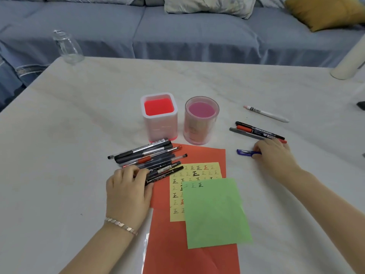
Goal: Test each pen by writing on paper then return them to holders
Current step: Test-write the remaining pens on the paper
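Observation:
Several pens (pixel 150 155) lie in a pile left of the papers. My left hand (pixel 128 192) rests on the pile's near end, its fingers curled over a black marker (pixel 166 174). My right hand (pixel 274 155) pinches a purple pen (pixel 244 151) lying on the table at the right. Beyond that hand lie a black marker, a red one and a grey one (pixel 254 131), and farther back a white pen (pixel 266 113). A square white-and-red holder (pixel 160 117) and a round pink holder (pixel 200 121) stand empty at the centre. A green paper (pixel 215 212) overlaps a yellow paper (pixel 177 194) with written marks, both on a red sheet (pixel 173 250).
A clear glass jar (pixel 68 48) stands at the table's far left corner. A white cylinder (pixel 347 66) stands at the far right edge. A blue sofa with cushions runs behind the white table (pixel 59 135).

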